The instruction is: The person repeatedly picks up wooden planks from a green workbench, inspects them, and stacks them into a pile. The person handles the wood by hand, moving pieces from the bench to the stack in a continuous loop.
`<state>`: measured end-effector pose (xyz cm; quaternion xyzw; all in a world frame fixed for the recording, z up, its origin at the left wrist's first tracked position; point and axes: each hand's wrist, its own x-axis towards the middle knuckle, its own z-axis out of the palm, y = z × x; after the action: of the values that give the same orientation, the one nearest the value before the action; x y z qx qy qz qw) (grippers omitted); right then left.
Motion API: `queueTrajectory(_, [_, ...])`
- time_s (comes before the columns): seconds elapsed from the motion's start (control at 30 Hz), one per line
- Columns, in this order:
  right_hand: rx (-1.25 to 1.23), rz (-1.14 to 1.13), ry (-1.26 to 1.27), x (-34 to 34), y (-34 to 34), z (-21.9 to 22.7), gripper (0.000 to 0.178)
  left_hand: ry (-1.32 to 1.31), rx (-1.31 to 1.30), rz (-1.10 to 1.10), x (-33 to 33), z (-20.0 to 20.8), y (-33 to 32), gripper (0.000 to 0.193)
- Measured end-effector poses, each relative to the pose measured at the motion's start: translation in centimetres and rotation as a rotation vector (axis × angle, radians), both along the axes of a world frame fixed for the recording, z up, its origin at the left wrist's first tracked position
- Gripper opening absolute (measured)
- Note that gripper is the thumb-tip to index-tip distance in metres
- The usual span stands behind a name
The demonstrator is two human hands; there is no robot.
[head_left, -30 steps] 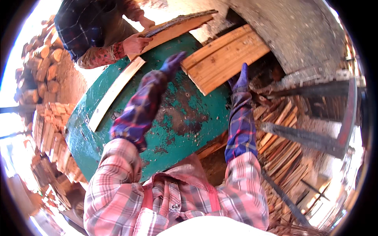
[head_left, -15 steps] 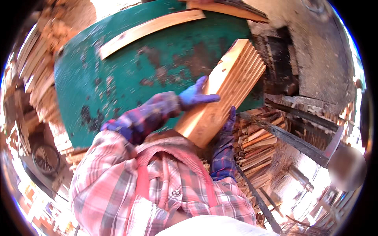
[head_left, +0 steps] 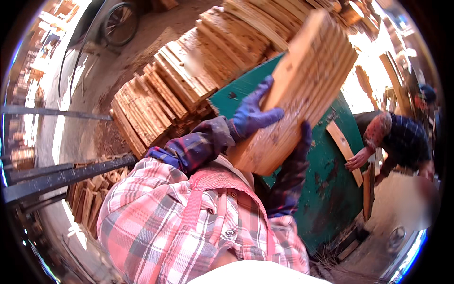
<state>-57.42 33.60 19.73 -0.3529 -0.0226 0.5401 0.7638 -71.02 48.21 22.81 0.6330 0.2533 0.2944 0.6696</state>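
A thick stack of wooden boards is held up in front of my chest, its far end tilted away to the upper right. My left hand, in a blue-purple glove, grips the stack's left side with thumb and fingers spread along it. My right hand, gloved in dark purple, clasps the right side; part of it is hidden behind the boards. Beneath the stack lies a green tabletop with worn dark patches.
Beyond my left hand stand rows of stacked boards. A single board lies on the green table, with a co-worker's hand on it. Dark metal bars and split wood are at the left, a wheel farther back.
My body has turned left, carrying the boards from over the green table toward the stacked rows. The boards look raised. A co-worker has come into view at the right.
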Motion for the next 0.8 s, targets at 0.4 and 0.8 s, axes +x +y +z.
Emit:
queueTrajectory(0.4, [-0.149, 0.405, -1.096, 3.2, 30.1, -0.7, 0.051, -0.446, -0.261, 0.476, -3.8, -8.6, 23.6, 0.049])
queueTrajectory(0.8, [-1.201, -0.507, -1.401, 9.5, -18.0, -18.4, 0.048, 0.084, -0.533, -0.571, 19.1, -15.7, -3.9, 0.044])
